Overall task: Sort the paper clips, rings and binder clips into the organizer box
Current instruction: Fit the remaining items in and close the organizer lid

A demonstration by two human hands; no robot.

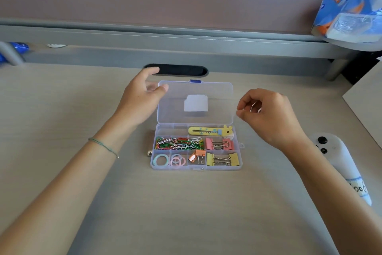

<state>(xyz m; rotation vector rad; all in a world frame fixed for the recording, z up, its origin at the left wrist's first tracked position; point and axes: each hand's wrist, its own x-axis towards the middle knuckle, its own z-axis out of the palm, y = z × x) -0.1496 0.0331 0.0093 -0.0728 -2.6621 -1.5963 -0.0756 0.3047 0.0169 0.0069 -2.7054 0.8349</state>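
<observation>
My left hand [140,97] hovers at the far left corner of the clear plastic organizer box [196,167], fingers relaxed and apart, thumb tip just at the edge of the box's open transparent lid [219,97], gripping nothing that I can see. My right hand [268,114] hangs just beside the lid's right edge with fingers curled in, thumb and forefinger close together; I cannot tell whether anything small sits between them. The box lies open on the pale wood-grain desk [186,213] between my forearms. Its long middle compartment holds the heap of multicoloured wire paper clips [178,143]. The near row holds a mint plastic ring [160,160], pink plastic rings [177,160], an orange binder clip [197,156] and yellow binder clips [223,159]; pink binder clips [219,144] sit behind the yellow ones. A yellow giraffe-shaped utility knife [210,130] fills the far right compartment. A white handheld controller [334,157] lies on the desk by my right forearm.
</observation>
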